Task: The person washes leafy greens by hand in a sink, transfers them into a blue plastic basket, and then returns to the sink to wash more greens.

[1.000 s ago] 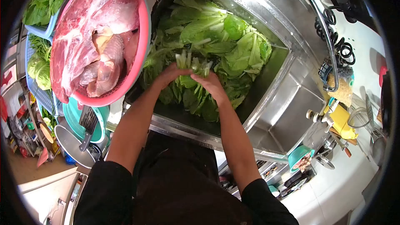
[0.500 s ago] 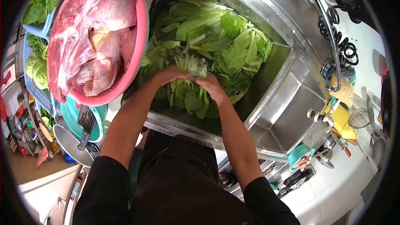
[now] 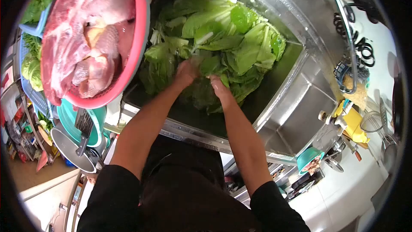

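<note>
Loose lettuce-like leafy greens [image 3: 249,53] fill much of the water in a deep steel sink basin [image 3: 274,83]. My left hand [image 3: 187,72] is down among the leaves near the middle, blurred, its fingers sunk out of sight. Close by on the right, my right hand [image 3: 219,87] reaches into the same greens, fingers bent inward and mostly covered by leaves and water. Both hands touch the leaves; whether either grips any cannot be seen.
Left of the basin stands a pink basket [image 3: 139,45] of raw meat and poultry. Below it, a cleaver [image 3: 83,131] lies over a teal basin [image 3: 68,118]. A second steel sink [image 3: 300,111] adjoins on the right, near a faucet pipe [image 3: 345,38] and yellow bottle [image 3: 354,122].
Both hands have dropped lower into the basin and moved slightly apart. The bunch of pale stems between them has gone under, and nearby leaves have shifted. The view has moved slightly.
</note>
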Demonstrator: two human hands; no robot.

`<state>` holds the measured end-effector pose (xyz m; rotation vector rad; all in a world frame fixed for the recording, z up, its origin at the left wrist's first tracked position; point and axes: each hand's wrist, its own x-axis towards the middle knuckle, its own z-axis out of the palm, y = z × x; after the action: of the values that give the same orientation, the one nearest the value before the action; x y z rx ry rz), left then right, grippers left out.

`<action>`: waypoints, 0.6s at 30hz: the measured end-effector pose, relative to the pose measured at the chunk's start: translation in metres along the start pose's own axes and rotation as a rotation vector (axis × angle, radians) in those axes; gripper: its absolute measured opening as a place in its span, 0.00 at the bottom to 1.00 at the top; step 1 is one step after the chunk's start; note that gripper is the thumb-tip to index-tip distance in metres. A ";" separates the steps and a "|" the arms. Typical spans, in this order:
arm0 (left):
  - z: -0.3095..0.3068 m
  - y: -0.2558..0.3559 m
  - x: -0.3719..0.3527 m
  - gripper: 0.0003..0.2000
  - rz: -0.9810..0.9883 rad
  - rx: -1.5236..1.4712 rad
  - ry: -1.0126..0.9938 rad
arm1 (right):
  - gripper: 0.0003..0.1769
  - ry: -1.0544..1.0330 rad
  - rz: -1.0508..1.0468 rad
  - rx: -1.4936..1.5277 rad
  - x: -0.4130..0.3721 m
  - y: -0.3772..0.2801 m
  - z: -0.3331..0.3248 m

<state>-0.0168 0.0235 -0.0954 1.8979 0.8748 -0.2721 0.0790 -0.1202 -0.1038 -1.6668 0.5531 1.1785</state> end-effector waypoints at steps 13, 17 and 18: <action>-0.173 0.241 -0.140 0.14 0.637 -0.333 0.005 | 0.16 -0.438 -0.906 0.004 -0.240 -0.166 -0.043; -0.189 0.276 -0.142 0.12 0.650 -0.451 0.056 | 0.12 -0.147 -1.212 -0.309 -0.291 -0.208 -0.039; -0.200 0.290 -0.149 0.14 0.687 -0.414 0.035 | 0.10 -0.134 -1.273 -0.261 -0.313 -0.224 -0.037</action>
<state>0.0365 0.0540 0.2826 1.6927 0.2314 0.3373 0.1390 -0.1117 0.2778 -1.6386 -0.7284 0.3813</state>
